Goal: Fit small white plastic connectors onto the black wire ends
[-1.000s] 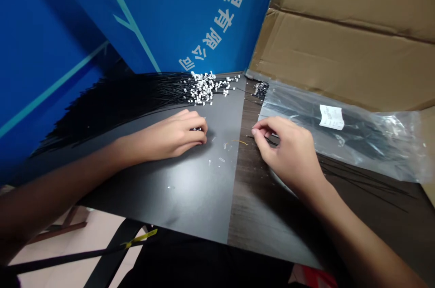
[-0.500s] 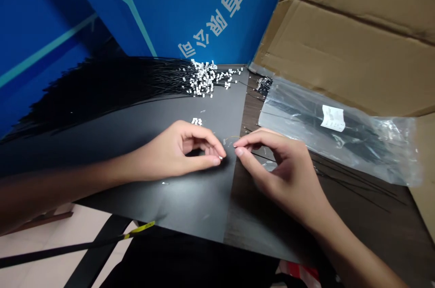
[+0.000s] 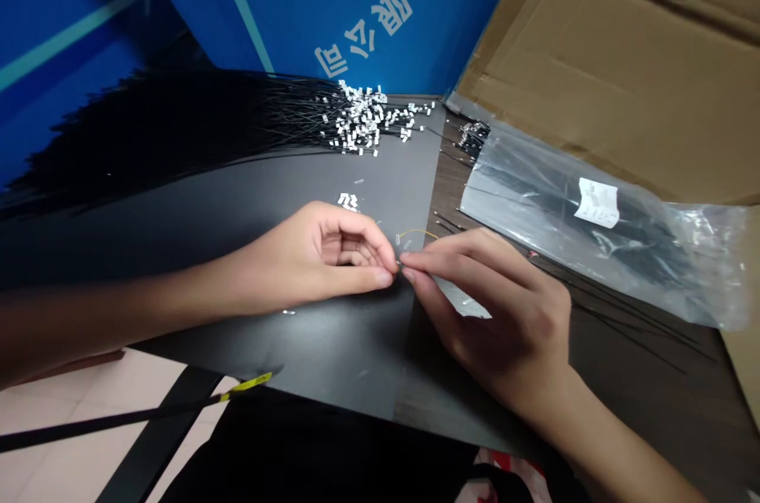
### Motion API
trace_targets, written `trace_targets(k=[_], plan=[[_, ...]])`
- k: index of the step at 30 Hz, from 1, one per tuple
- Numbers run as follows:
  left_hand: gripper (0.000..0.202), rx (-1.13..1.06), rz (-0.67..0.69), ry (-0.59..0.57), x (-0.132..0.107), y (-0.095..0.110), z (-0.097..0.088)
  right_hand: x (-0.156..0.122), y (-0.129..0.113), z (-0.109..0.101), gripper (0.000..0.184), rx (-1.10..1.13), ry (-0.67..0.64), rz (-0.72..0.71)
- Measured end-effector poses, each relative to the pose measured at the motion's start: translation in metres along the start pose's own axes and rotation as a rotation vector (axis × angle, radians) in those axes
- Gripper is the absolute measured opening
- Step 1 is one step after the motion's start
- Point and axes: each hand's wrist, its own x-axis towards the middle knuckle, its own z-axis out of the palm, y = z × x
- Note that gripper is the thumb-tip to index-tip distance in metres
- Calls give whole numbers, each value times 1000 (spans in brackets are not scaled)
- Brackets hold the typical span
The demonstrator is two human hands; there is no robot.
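My left hand (image 3: 350, 253) is closed in a pinch, thumb against forefinger, on a tiny white connector that the fingertips now mostly hide. Opposite it, my right hand (image 3: 492, 293) pinches the tip of a thin black wire (image 3: 400, 263); most of that wire is hidden by the hand. The fingertips of both hands almost touch above the dark table mat. Just behind them lie a few small white connectors (image 3: 348, 202), a small clear piece (image 3: 397, 239) and a thin yellow strand (image 3: 419, 232).
A large bundle of black wires (image 3: 195, 119) with white connector ends (image 3: 362, 119) lies at the back left. To the right are a clear plastic bag (image 3: 534, 194) with a white label, loose black wires (image 3: 629, 321) and a cardboard box (image 3: 623, 75). A blue panel (image 3: 297, 4) stands behind.
My right hand has moved left and turned, bringing its fingertips up to the left hand's. The left hand keeps its pinch. The whole view has shifted slightly.
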Motion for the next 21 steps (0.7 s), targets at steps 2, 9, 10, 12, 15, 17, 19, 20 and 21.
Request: trace_targets(k=[2,9,10,12,15,17,19,20,21], plan=[[6,13,6,7,0,1,0,1,-3,-2,20,27,-7,49],[9,80,76,56,0,4,2,7,-8,-4,11,423,-90,475],[9,83,84,65,-1,4,2,8,-7,-3,10,452,-99,513],[9,93,95,76,-2,2,2,8,-6,-3,10,490,-118,575],[9,137,111,97,-5,1,3,8,-5,-4,12,490,-166,631],[8,180,127,124,-7,0,4,9,-5,-5,13,469,-185,646],[9,238,157,152,-8,1,5,9,-6,-6,13,453,-198,650],[10,271,181,162,-9,2,6,10,-6,-7,13,449,-207,648],[11,306,205,170,-9,3,6,10,-6,-7,13,449,-214,647]])
